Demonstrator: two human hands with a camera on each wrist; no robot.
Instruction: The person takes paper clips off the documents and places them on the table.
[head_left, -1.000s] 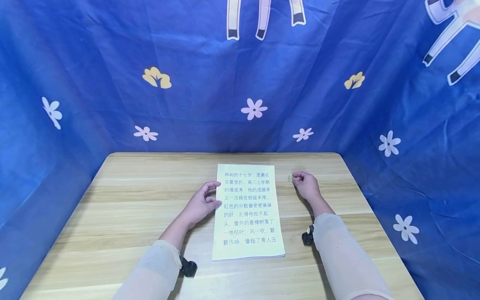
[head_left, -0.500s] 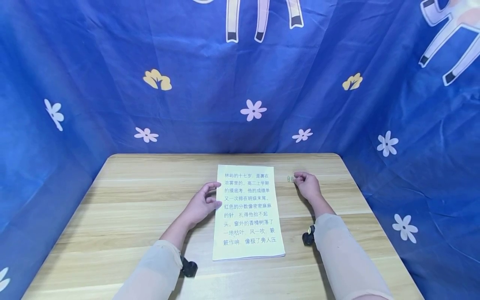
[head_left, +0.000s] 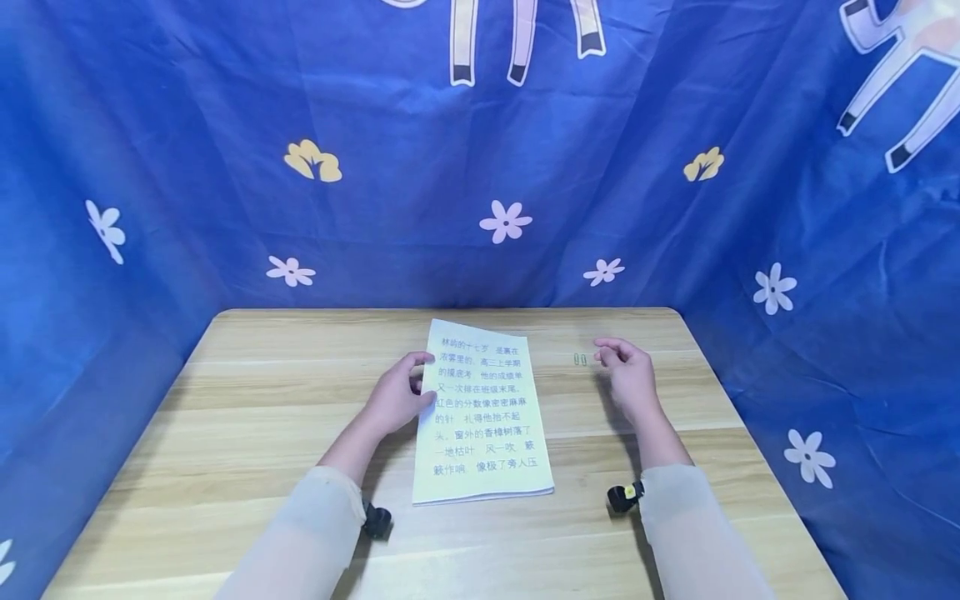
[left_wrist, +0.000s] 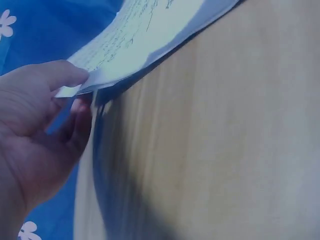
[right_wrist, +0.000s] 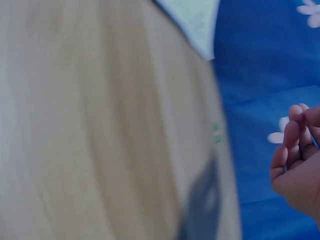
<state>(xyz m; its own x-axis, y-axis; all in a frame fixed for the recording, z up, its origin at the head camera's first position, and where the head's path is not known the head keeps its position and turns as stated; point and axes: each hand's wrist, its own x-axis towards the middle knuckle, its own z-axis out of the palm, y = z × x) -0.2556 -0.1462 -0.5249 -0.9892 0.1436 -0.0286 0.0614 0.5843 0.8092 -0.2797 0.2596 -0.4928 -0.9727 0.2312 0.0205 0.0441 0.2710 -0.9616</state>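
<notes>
My left hand [head_left: 397,390] pinches the left edge of a stack of printed pale-yellow paper [head_left: 480,417], thumb on top and fingers underneath. In the left wrist view that edge of the paper [left_wrist: 130,55] is raised and bends above the table. My right hand [head_left: 628,375] is above the table, right of two small green paper clips [head_left: 580,359] lying side by side. Its thumb and index fingertips come together in a pinch, seemingly on another paper clip that the fingertips almost wholly hide. The right wrist view shows the two lying clips [right_wrist: 216,132] as green blurs.
The light wooden table [head_left: 277,400] carries the paper and the clips. Blue patterned cloth [head_left: 405,167] hangs behind it and along both sides. A black wrist camera [head_left: 377,522] is strapped on the left arm, another camera [head_left: 622,498] on the right.
The paper's left edge has been lifted and the stack has shifted left and tilted with my left hand. My right hand has risen away from the two clips, to the right.
</notes>
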